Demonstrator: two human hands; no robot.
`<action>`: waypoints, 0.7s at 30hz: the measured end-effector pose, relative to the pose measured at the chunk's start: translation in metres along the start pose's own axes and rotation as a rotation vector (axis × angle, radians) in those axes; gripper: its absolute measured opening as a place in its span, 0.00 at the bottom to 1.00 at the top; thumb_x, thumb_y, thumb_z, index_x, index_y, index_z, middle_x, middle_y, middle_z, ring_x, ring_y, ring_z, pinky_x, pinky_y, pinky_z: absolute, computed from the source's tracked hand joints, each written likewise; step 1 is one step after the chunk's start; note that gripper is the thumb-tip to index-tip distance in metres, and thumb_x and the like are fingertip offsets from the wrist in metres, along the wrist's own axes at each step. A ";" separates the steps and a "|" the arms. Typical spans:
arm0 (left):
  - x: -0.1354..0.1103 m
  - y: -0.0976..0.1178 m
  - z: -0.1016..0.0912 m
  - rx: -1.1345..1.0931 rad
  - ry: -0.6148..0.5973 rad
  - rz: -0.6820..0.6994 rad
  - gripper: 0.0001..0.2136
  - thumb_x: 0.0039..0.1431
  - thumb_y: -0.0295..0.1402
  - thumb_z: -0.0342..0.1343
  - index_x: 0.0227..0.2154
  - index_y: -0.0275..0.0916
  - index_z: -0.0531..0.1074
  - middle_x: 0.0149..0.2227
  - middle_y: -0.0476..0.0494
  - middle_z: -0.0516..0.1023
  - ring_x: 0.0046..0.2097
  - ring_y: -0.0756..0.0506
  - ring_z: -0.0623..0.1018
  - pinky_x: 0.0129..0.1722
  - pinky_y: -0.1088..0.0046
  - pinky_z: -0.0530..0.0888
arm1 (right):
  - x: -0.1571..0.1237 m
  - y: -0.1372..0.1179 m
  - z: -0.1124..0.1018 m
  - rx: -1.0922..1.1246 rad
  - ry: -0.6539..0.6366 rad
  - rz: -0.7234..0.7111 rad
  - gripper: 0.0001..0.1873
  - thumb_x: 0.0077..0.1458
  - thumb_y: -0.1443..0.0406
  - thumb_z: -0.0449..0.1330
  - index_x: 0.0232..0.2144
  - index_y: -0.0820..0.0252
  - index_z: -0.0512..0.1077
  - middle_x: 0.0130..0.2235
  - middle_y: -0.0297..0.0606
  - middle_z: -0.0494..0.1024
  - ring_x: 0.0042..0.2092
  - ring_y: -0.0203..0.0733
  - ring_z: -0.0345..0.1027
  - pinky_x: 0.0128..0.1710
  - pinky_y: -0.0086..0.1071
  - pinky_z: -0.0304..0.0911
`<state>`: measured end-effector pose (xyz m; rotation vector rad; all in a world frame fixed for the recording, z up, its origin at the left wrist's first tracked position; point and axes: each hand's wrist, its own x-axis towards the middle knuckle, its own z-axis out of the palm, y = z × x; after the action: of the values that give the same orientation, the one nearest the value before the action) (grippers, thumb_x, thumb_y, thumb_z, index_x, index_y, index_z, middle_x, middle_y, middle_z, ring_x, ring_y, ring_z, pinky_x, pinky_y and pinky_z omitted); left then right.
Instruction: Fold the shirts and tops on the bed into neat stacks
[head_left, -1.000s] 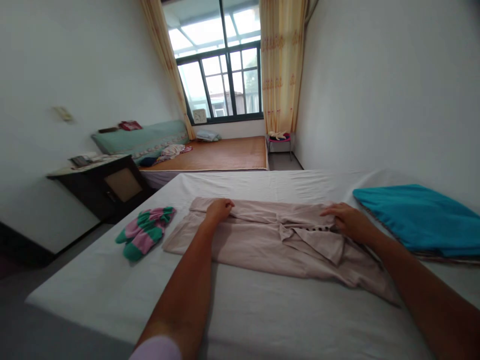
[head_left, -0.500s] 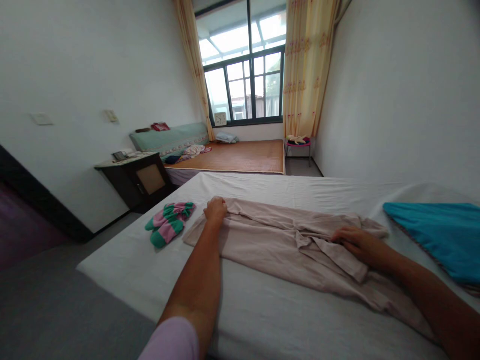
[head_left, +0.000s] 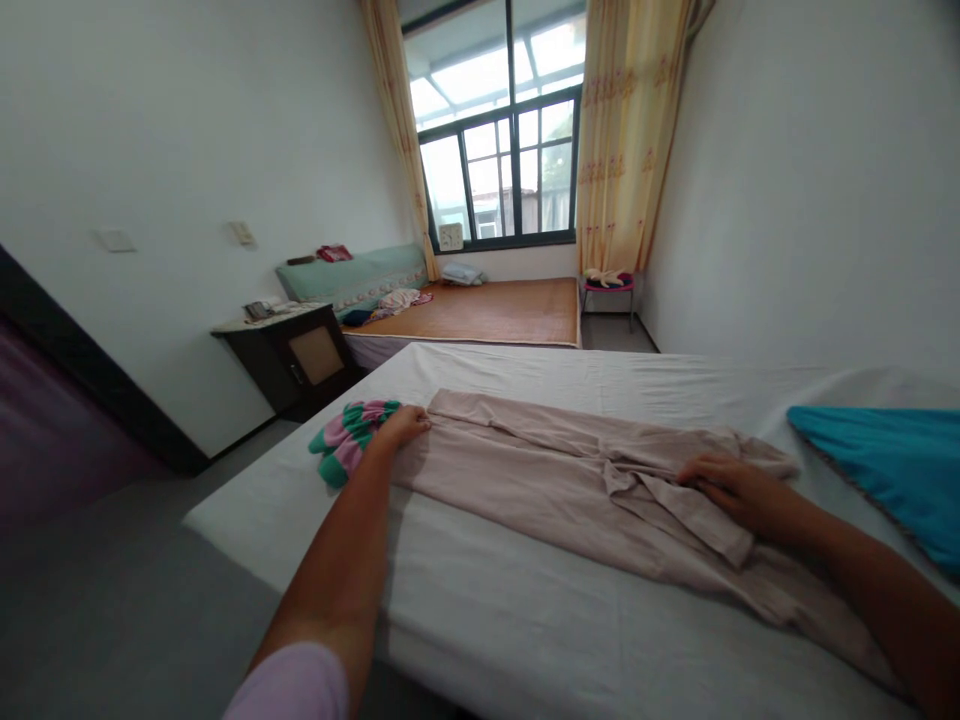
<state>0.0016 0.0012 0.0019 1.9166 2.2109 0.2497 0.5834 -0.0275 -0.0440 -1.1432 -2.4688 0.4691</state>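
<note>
A long pinkish-beige garment [head_left: 517, 480] lies stretched sideways across the white-sheeted bed [head_left: 570, 650], rumpled near its middle right. At its left end my left hand [head_left: 405, 426] has its fingers closed on the edge of the cloth. My right hand [head_left: 727, 490] lies on the bunched folds farther right, its fingers bent and pinching the fabric. Green-and-pink striped cloth [head_left: 343, 445], shaped like a pair of socks, sits just beyond my left forearm and is partly covered by it. A folded blue cloth [head_left: 885, 465] rests to the right of the garment.
Past the bed stands a second bed [head_left: 502, 308] with a brown mat and a green headboard [head_left: 352, 280]. A dark cabinet [head_left: 311, 355] is at the left. A pink stool [head_left: 609, 285] is by the curtain [head_left: 626, 150]. White walls flank both sides.
My left hand has moved left along the garment's end, toward the striped cloth, and the left end now lies flatter. My right hand stays on the same folds. The view has shifted slightly.
</note>
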 end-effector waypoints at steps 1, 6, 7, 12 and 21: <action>0.001 -0.003 -0.001 0.014 0.005 -0.027 0.10 0.51 0.34 0.53 0.32 0.36 0.77 0.32 0.44 0.80 0.35 0.45 0.78 0.35 0.75 0.71 | 0.000 0.000 0.000 -0.001 0.000 0.000 0.14 0.59 0.61 0.50 0.37 0.54 0.76 0.41 0.41 0.78 0.44 0.47 0.71 0.47 0.41 0.65; 0.003 -0.005 0.011 0.094 0.111 -0.141 0.10 0.54 0.37 0.54 0.33 0.37 0.76 0.38 0.38 0.80 0.40 0.42 0.78 0.39 0.71 0.71 | 0.000 0.000 0.001 -0.012 0.006 0.006 0.14 0.59 0.60 0.51 0.37 0.54 0.76 0.41 0.41 0.78 0.44 0.48 0.71 0.47 0.42 0.66; 0.003 -0.002 0.015 0.106 0.151 -0.156 0.12 0.56 0.38 0.53 0.37 0.38 0.75 0.41 0.37 0.79 0.43 0.41 0.77 0.41 0.70 0.71 | 0.000 0.000 0.002 -0.017 0.011 0.009 0.14 0.59 0.60 0.51 0.36 0.54 0.76 0.41 0.41 0.78 0.44 0.48 0.71 0.47 0.42 0.66; 0.013 0.014 0.027 0.119 0.281 -0.136 0.18 0.63 0.38 0.45 0.52 0.38 0.68 0.51 0.35 0.73 0.53 0.42 0.72 0.49 0.69 0.68 | 0.001 0.001 0.003 -0.023 0.015 0.011 0.14 0.58 0.60 0.51 0.36 0.54 0.76 0.40 0.41 0.78 0.43 0.48 0.71 0.46 0.42 0.66; 0.037 0.025 0.035 0.056 0.315 -0.185 0.14 0.57 0.40 0.52 0.42 0.41 0.74 0.46 0.38 0.77 0.48 0.40 0.75 0.44 0.69 0.69 | 0.004 -0.004 0.001 -0.032 0.009 0.025 0.13 0.58 0.60 0.51 0.35 0.53 0.76 0.39 0.41 0.79 0.42 0.48 0.71 0.46 0.43 0.65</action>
<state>0.0295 0.0416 -0.0274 1.7865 2.6029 0.4935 0.5784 -0.0267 -0.0423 -1.1877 -2.4649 0.4322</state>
